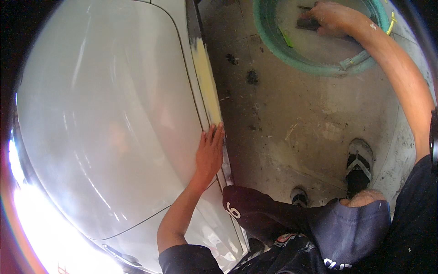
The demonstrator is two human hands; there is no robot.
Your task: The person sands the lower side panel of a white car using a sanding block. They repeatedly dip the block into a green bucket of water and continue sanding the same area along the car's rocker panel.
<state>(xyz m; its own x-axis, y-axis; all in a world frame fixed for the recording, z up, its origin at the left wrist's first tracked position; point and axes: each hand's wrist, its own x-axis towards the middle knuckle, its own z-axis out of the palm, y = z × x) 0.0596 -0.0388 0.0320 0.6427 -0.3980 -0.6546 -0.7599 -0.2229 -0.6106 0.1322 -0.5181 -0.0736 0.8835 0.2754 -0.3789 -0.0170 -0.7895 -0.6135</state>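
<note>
Fingers of the right hand (332,18) clamp a dark rectangular block (309,23) inside the round green rubber tub (273,39) at upper right, on stained concrete floor (283,118), while the left hand (209,153), fingers together, lies flat on the glossy white car panel (105,118) below its matte yellow filler strip (206,82).

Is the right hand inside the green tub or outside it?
Inside. The right hand reaches over the rim of the green tub, holding a dark block above its pale bottom.
</note>
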